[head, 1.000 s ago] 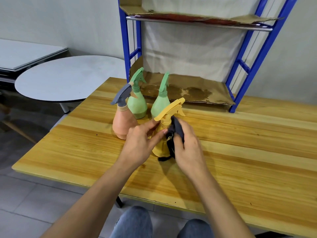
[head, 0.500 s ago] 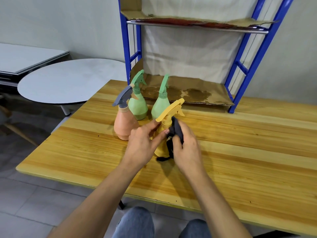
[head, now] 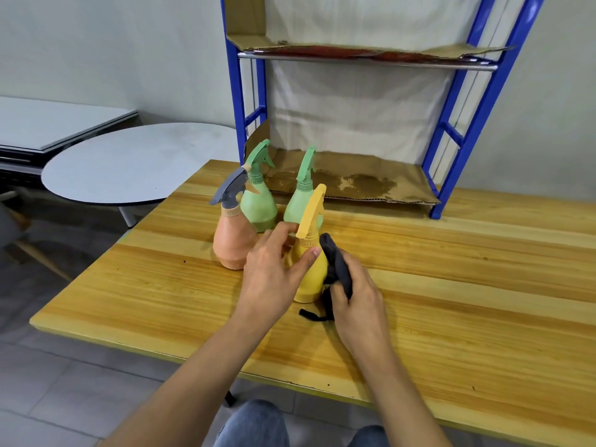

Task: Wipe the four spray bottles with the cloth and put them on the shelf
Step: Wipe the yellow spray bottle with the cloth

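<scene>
Toward the left end of the wooden table (head: 451,285), your left hand (head: 274,275) grips the upright yellow bottle (head: 311,279), thumb on its front and fingers curled behind its neck. Your right hand (head: 358,295) holds the dark cloth (head: 337,266) bunched in curled fingers against the bottle's right side. Just behind stand the orange bottle (head: 230,243), the left green bottle (head: 258,204) and the right green bottle (head: 296,208), near the blue shelf (head: 371,185) at the back edge.

You have one view only: your head-worn camera looks forward and down, close over the yellow wooden tabletop (head: 451,301), facing the blue metal shelf (head: 234,91) beyond it.
</scene>
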The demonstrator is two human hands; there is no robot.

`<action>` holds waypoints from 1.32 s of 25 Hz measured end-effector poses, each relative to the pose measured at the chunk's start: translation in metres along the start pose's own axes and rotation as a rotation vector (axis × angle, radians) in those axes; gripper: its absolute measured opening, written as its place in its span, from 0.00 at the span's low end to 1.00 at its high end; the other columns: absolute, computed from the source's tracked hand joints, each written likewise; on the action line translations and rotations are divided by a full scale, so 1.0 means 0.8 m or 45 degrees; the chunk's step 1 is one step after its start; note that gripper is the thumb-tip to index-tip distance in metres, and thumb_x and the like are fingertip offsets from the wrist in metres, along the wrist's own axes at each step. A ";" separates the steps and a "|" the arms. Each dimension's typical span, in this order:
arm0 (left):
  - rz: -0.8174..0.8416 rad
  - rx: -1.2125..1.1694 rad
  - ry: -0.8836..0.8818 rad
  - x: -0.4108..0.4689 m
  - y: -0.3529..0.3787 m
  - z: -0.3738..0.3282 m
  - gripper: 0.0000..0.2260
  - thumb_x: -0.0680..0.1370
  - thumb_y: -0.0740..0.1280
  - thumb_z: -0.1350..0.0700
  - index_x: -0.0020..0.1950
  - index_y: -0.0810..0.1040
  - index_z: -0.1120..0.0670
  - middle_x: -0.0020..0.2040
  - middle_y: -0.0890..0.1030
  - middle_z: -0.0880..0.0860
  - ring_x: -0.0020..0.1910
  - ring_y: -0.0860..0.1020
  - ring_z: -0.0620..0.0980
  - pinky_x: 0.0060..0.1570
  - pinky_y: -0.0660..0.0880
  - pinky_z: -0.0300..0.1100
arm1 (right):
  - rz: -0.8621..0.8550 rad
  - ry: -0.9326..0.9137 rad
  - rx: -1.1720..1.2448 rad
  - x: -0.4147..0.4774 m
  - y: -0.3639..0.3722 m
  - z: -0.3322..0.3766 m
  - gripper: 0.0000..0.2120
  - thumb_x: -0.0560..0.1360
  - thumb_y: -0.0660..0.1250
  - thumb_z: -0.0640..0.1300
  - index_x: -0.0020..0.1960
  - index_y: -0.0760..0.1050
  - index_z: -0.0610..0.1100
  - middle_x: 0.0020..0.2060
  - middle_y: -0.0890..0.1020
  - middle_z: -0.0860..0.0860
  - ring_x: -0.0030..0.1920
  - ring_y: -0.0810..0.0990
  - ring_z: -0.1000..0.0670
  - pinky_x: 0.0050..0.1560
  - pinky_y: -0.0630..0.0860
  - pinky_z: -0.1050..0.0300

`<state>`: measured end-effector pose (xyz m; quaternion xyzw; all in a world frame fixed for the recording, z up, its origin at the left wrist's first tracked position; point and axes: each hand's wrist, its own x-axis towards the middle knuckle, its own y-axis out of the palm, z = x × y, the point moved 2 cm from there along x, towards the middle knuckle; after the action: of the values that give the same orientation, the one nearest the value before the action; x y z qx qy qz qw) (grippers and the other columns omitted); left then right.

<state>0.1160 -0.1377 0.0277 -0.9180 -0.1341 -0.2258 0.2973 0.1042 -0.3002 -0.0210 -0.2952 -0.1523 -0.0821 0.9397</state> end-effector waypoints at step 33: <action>0.213 -0.136 0.021 -0.018 0.009 0.016 0.27 0.79 0.68 0.42 0.77 0.72 0.51 0.70 0.79 0.48 0.67 0.77 0.43 0.66 0.76 0.41 | 0.118 -0.114 -0.179 -0.012 -0.012 -0.003 0.30 0.82 0.58 0.41 0.80 0.54 0.58 0.66 0.68 0.54 0.64 0.67 0.53 0.67 0.68 0.56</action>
<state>0.1110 -0.1373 0.0080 -0.9386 -0.0423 -0.2145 0.2669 0.0937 -0.3086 -0.0209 -0.3706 -0.1742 -0.0357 0.9116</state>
